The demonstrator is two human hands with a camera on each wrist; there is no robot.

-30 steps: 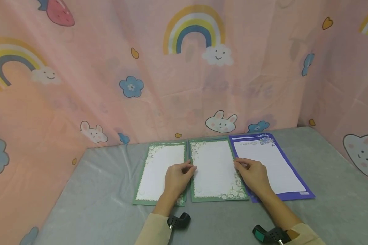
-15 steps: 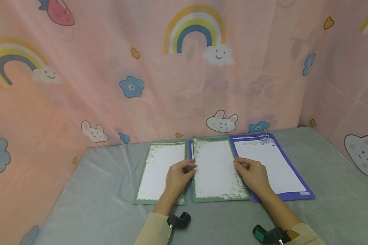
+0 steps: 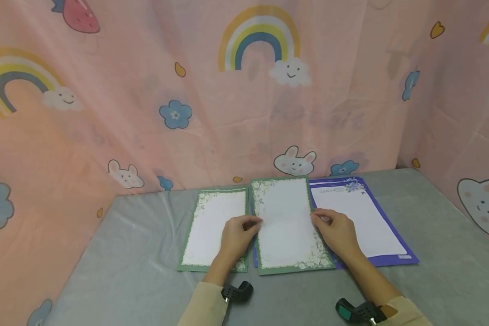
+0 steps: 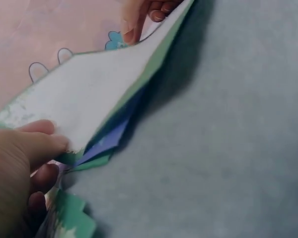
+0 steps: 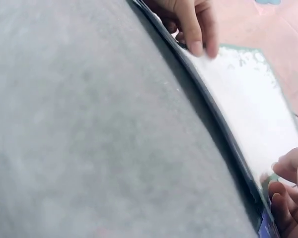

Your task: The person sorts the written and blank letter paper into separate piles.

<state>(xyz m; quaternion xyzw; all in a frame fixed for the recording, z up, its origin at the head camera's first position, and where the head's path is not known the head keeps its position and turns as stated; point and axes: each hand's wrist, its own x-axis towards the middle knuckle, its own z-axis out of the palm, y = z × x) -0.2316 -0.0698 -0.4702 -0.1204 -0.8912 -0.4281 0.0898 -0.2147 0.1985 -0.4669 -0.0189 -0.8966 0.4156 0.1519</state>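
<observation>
The middle green-bordered sheet [image 3: 287, 222] is held at both side edges, raised off the papers under it. My left hand [image 3: 237, 235] pinches its left edge between thumb and fingers; in the left wrist view the thumb [image 4: 49, 146] lies on its face. My right hand [image 3: 338, 231] pinches the right edge, and in the right wrist view its fingertips [image 5: 283, 171] meet there. Purple and green paper edges [image 4: 107, 141] show beneath the sheet in the left wrist view. Another green-bordered sheet [image 3: 216, 226] lies to the left, partly behind my left hand.
Purple-bordered sheets [image 3: 371, 222] lie at the right, partly overlapped by the middle one. All the papers are on a grey cloth-covered table [image 3: 138, 253]. A pink patterned curtain [image 3: 236, 122] hangs behind and along the sides.
The middle sheet shifted right and its left side lifted, baring a purple edge beneath; now the whole sheet looks raised. My left fingers regripped its left edge, while my right hand hardly moved.
</observation>
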